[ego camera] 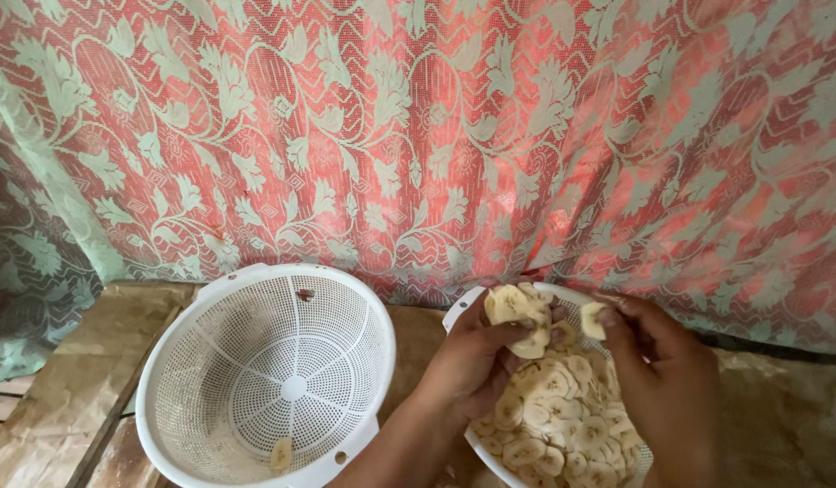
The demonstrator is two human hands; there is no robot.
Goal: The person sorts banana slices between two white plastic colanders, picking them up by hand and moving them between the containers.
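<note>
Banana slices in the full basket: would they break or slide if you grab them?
The banana slices look thin, so probably fragile. They lie loosely heaped, so likely to slip. The left hand holds several at once, suggesting they're light.

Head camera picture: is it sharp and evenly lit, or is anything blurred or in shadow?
Head view: soft, even daylight, no harsh glare; the patterned curtain glows reddish, as if lit from behind. The empty strainer is crisp. The left hand and right hand holding banana slices look slightly soft, with faint shadow under them.
</note>
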